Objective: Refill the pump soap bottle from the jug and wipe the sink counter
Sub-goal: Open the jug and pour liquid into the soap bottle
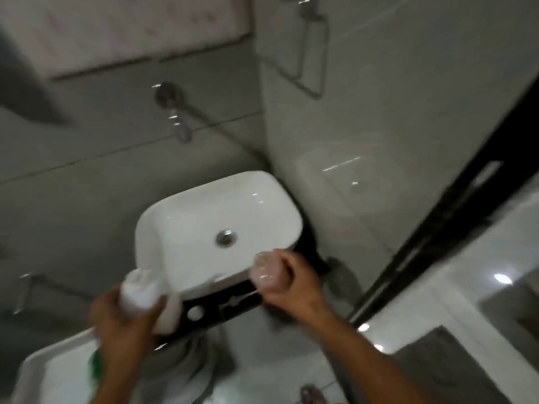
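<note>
The view is motion-blurred throughout. A white basin (218, 225) sits on a black counter (221, 304) against grey tiled walls, with a wall tap (175, 112) above it and a metal drain (226, 237) at its centre.

The left hand (122, 319) is closed around a white container (143, 290), held upright at the basin's near-left corner; blur prevents telling whether this is the jug or something else. A second white object (169, 313) stands just behind that hand on the counter.

The right hand (291, 284) is wrapped around a clear, pinkish bottle (267, 271), held at the basin's near-right rim, above the counter edge. No pump head can be made out on it.

A white tray-like surface (52, 374) with something green (96, 365) lies at lower left.
</note>
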The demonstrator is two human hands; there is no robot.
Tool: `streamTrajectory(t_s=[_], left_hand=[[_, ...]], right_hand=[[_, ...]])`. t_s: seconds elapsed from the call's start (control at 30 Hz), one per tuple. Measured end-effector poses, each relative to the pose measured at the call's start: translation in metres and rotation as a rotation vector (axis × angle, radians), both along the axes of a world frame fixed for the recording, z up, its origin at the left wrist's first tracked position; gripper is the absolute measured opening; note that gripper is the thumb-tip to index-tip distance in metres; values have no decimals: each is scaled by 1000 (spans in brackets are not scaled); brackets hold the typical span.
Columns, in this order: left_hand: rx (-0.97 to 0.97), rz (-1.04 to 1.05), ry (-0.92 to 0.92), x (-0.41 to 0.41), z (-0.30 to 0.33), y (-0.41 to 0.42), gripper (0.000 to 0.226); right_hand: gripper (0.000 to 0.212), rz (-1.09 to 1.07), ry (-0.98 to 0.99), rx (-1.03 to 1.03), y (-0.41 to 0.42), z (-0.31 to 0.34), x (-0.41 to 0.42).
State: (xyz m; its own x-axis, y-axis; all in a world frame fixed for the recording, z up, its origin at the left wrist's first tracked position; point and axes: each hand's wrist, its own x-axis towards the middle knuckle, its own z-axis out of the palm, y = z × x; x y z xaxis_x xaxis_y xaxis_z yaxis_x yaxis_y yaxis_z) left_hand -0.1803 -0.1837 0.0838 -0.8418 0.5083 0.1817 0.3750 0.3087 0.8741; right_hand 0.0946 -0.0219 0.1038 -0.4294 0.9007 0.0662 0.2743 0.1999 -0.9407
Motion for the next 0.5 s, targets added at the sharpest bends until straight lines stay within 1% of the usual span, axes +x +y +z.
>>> streamTrajectory(t_s=[0.03, 0.1, 0.17, 0.23, 0.3, 0.4, 0.5], left_hand=[[-15, 90, 0, 0, -2, -5, 72], [-66, 208, 14, 2, -8, -10, 61], [-89, 267, -19, 2, -12, -5, 54], [-72, 288, -38, 1, -18, -4, 49], [-104, 309, -38, 1, -27, -8, 44], [-131, 360, -28, 5, -39, -12, 50], [-163, 380, -75, 5, -57, -18, 60]], right_hand=[[76, -4, 6, -7, 1, -8, -1], [80, 8, -16, -4, 1, -23, -2], [78, 8, -39, -22, 1, -31, -3], [76, 11, -44, -39, 0, -34, -7], [75, 17, -40, -58, 1, -37, -10], [74, 37, -35, -71, 2, -38, -12], [76, 46, -37, -75, 4, -39, -12]])
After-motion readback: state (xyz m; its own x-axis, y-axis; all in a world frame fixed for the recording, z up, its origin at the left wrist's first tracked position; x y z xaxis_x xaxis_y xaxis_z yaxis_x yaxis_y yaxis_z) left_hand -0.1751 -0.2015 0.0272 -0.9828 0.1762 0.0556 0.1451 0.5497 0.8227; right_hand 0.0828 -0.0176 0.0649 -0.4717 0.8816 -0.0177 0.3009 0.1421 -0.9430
